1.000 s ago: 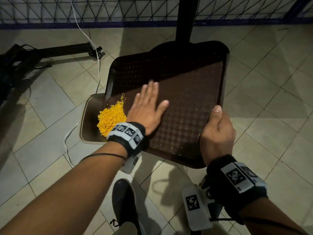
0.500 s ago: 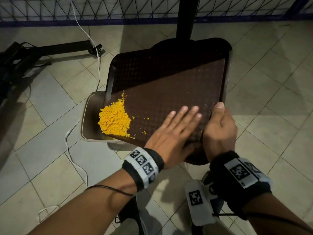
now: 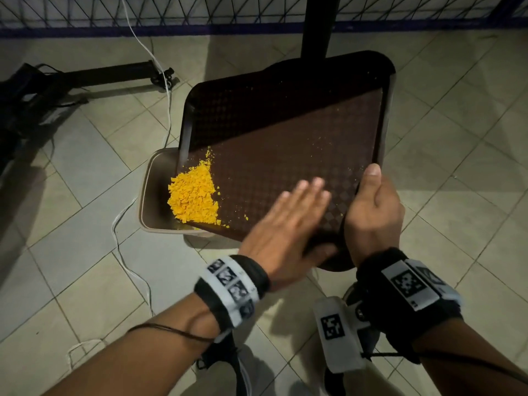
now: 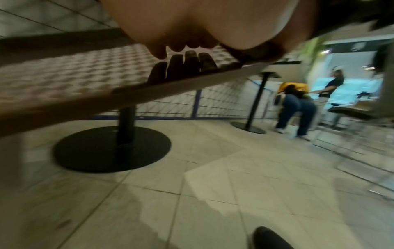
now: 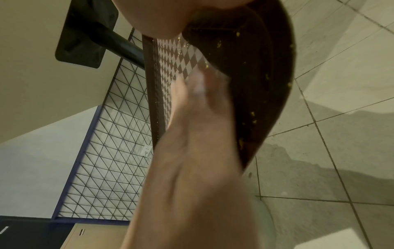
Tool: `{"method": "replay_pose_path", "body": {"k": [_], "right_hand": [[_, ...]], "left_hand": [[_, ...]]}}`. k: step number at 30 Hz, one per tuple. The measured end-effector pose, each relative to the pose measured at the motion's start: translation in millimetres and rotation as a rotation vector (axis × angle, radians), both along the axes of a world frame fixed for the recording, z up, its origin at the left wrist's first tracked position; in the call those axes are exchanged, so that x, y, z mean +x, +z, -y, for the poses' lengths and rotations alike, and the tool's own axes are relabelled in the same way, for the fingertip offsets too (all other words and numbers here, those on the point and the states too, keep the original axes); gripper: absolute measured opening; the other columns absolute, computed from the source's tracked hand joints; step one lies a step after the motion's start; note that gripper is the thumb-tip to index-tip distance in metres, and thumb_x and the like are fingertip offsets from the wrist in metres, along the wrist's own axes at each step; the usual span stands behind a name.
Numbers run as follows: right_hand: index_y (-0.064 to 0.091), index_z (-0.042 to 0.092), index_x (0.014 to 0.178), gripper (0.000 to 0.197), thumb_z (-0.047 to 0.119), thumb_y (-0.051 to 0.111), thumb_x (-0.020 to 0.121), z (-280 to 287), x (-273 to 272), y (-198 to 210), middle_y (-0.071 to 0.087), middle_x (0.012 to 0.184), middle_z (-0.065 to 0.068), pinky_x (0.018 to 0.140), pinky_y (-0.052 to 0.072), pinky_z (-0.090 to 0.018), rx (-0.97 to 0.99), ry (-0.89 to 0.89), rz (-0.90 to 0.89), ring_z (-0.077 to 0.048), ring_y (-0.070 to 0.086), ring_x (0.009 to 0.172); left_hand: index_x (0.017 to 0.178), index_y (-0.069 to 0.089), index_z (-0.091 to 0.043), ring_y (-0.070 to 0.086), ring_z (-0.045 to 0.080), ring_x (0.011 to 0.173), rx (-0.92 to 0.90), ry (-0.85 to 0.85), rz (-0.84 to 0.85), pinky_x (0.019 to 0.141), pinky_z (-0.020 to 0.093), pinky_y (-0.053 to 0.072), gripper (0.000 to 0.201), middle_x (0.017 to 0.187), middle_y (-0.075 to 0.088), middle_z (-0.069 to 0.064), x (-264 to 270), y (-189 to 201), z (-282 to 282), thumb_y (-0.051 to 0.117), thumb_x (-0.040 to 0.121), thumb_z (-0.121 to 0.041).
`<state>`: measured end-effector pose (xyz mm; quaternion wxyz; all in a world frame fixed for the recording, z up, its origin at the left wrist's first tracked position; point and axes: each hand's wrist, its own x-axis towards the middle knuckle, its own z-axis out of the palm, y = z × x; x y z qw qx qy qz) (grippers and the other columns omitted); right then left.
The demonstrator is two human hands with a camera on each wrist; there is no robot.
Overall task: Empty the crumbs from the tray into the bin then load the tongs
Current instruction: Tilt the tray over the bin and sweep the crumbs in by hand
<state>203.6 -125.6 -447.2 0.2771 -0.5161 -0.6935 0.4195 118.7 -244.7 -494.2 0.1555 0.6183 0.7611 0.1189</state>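
Right hand (image 3: 373,212) grips the tilted tray (image 3: 285,144) at its rim; left hand (image 3: 285,224), fingers straight, lies flat on it beside the crumbs (image 3: 194,195).

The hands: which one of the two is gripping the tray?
The right hand grips the tray at its near right corner, thumb lying on the rim. The left hand lies flat with straight fingers over the tray surface, gripping nothing.
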Motion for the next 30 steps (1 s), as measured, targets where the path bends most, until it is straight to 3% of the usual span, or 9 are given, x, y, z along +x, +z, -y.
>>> {"method": "replay_pose_path", "body": {"k": [3,6,9,12,14,16,21,24,30], "right_hand": [[0.054,0.016,0.087,0.04,0.041,0.027,0.104,-0.1,-0.3,-0.4,0.051,0.067,0.015,0.052,0.033,-0.016,0.02,-0.011,0.006,0.013,0.051,0.06],[0.054,0.008,0.088,0.045,0.039,0.026,0.104,-1.7,1.8,0.3,0.049,0.066,0.013,0.053,0.031,-0.025,0.037,-0.003,0.019,0.002,0.048,0.059],[0.052,0.011,0.088,0.041,0.037,0.026,0.105,-4.5,3.7,1.1,0.046,0.066,0.014,0.052,0.035,-0.009,0.04,-0.002,0.019,0.001,0.046,0.058],[0.051,0.014,0.089,0.038,0.038,0.025,0.105,-4.9,3.2,1.7,0.047,0.067,0.015,0.053,0.035,-0.007,0.036,0.001,0.019,0.004,0.047,0.059],[0.053,0.011,0.091,0.041,0.039,0.025,0.105,-4.2,2.3,1.8,0.048,0.068,0.015,0.055,0.035,-0.017,0.032,0.003,0.022,0.002,0.047,0.061],[0.054,0.009,0.091,0.043,0.039,0.026,0.105,-2.9,0.9,1.3,0.049,0.069,0.014,0.06,0.035,-0.026,0.036,-0.001,0.018,0.001,0.047,0.063],[0.05,0.011,0.084,0.04,0.037,0.029,0.105,-0.8,-1.0,1.0,0.048,0.067,0.014,0.055,0.028,-0.023,0.05,-0.022,0.01,0.002,0.047,0.06],[0.051,0.011,0.085,0.04,0.037,0.028,0.104,-3.5,0.2,0.8,0.048,0.066,0.014,0.05,0.034,-0.01,0.049,-0.024,0.017,0.01,0.049,0.058],[0.054,0.011,0.092,0.043,0.041,0.026,0.104,-6.5,2.6,-0.6,0.049,0.07,0.016,0.055,0.03,-0.019,0.026,-0.023,0.04,0.002,0.047,0.064]], "left_hand": [[0.154,0.014,-0.007,0.001,0.026,0.152,0.066,-0.117,-0.055,0.121,0.047,0.012,0.08,0.165,0.004,0.009,16.8,-9.1,-2.2,0.04,0.097,-0.056],[0.155,-0.006,-0.014,-0.011,0.022,0.151,-0.088,-0.02,-0.107,0.122,0.045,0.006,0.084,0.163,-0.013,0.006,-12.0,-24.9,22.0,0.014,0.094,-0.069],[0.152,-0.019,-0.017,-0.022,0.016,0.148,-0.261,0.146,-0.118,0.122,0.043,0.003,0.084,0.16,-0.026,0.005,-50.0,-44.8,61.5,-0.007,0.09,-0.072],[0.155,-0.009,-0.016,-0.018,0.014,0.149,-0.293,0.217,-0.094,0.122,0.044,0.008,0.081,0.163,-0.017,0.003,-73.0,-50.6,86.4,-0.003,0.094,-0.069],[0.155,-0.004,-0.019,-0.016,0.012,0.149,-0.247,0.236,-0.026,0.122,0.044,0.008,0.078,0.164,-0.013,0.0,-71.6,-42.3,83.9,0.0,0.095,-0.068],[0.155,-0.003,-0.023,-0.015,0.011,0.149,-0.171,0.168,0.014,0.123,0.041,0.004,0.076,0.163,-0.012,-0.001,-52.9,-27.4,70.8,0.0,0.095,-0.068],[0.156,0.021,-0.023,0.001,0.016,0.152,-0.026,-0.074,0.05,0.122,0.035,0.004,0.069,0.165,0.003,-0.001,4.6,-10.6,46.6,0.026,0.099,-0.061],[0.156,0.014,-0.024,0.001,0.015,0.151,-0.091,-0.049,-0.019,0.122,0.04,0.011,0.069,0.164,0.004,-0.003,-9.1,-24.0,62.7,0.016,0.099,-0.063],[0.155,0.01,-0.029,-0.013,0.011,0.15,-0.273,0.149,-0.109,0.122,0.042,0.004,0.066,0.164,0.005,-0.006,-73.2,-52.1,120.6,0.007,0.099,-0.063]]}}
